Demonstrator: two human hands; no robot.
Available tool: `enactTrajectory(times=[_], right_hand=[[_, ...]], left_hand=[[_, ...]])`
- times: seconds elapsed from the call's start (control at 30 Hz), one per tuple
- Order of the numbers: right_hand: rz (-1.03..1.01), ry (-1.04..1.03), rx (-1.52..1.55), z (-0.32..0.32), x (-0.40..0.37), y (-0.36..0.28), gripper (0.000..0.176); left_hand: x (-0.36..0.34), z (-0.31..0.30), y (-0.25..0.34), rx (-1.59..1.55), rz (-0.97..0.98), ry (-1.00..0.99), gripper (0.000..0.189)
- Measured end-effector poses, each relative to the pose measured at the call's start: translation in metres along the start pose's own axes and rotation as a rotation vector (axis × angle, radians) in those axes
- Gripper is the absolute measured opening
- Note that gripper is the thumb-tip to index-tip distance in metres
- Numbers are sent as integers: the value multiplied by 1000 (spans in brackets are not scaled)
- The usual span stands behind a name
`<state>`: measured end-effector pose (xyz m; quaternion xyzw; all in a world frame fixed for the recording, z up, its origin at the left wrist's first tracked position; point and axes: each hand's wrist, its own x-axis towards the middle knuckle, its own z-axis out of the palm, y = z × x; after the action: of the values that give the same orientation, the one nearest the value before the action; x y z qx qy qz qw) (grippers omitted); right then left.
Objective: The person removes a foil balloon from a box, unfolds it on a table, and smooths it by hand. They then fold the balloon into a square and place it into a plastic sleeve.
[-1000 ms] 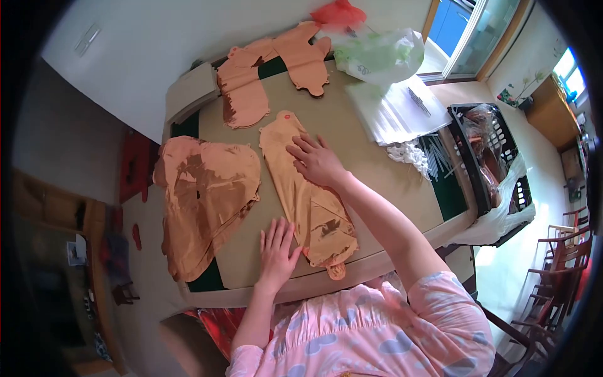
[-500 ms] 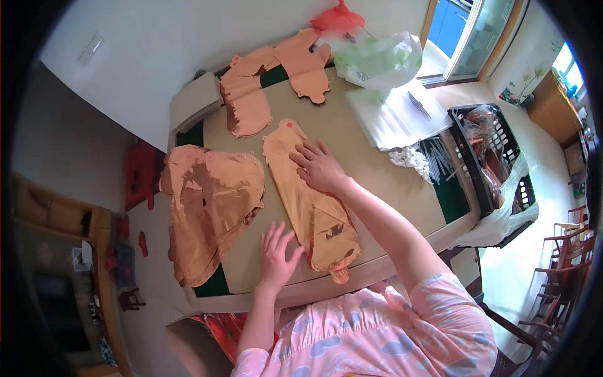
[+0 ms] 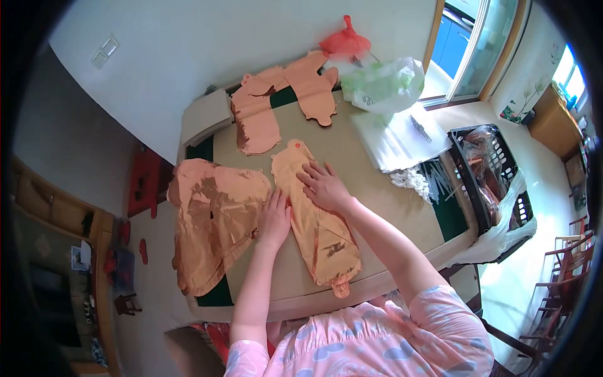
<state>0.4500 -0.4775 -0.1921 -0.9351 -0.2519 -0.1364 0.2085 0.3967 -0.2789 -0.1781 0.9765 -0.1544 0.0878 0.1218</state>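
A long flat rose-gold foil balloon (image 3: 317, 229) lies lengthwise on the table (image 3: 377, 207) in front of me. My right hand (image 3: 323, 185) presses flat on its upper half, fingers spread. My left hand (image 3: 275, 217) lies flat at the balloon's left edge, fingers apart, between it and a pile of crumpled foil balloons (image 3: 210, 220) at the left. Neither hand grips anything.
More flat foil balloons (image 3: 279, 103) lie at the far end. A green-white plastic bag (image 3: 383, 81), a stack of clear sleeves (image 3: 405, 135) and white sticks (image 3: 424, 176) sit at right. A black crate (image 3: 493, 179) stands beside the table's right edge. A red bag (image 3: 344, 43) lies against the wall.
My left hand has moved up from the table's near edge to the balloon's left side. My right hand has stayed on the balloon.
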Motion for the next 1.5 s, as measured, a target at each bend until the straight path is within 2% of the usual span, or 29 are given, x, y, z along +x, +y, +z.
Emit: enactTrajectory(times=[0.2, 0.3, 0.4, 0.5, 0.6, 0.73, 0.83, 0.93, 1.23, 1.5], right_hand=[[0, -7, -22, 3, 0, 1, 42], [47, -6, 88, 1, 2, 4, 41], [122, 138, 526, -4, 3, 11, 39], [151, 173, 650, -25, -20, 4, 39], [-16, 67, 425, -60, -75, -15, 40], [-225, -210, 286, -97, -158, -50, 44], [-239, -305, 185, -95, -190, -72, 45], [-203, -345, 199, -91, -200, -77, 46], [-262, -410, 147, -92, -202, -77, 47], [-260, -370, 187, -91, -205, -76, 45]], left_hand=[[12, 24, 19, -148, 94, -3, 51], [10, 26, 19, -135, 124, 71, 50], [9, 26, 19, -158, 123, 72, 49], [9, 27, 17, -166, 128, 88, 49], [10, 35, 13, -189, 122, 81, 47], [10, 43, 8, -232, 123, 119, 45], [10, 40, 9, -214, 139, 132, 45], [10, 37, 11, -213, 158, 138, 46], [11, 36, 10, -211, 141, 130, 47], [11, 35, 10, -240, 141, 113, 48]])
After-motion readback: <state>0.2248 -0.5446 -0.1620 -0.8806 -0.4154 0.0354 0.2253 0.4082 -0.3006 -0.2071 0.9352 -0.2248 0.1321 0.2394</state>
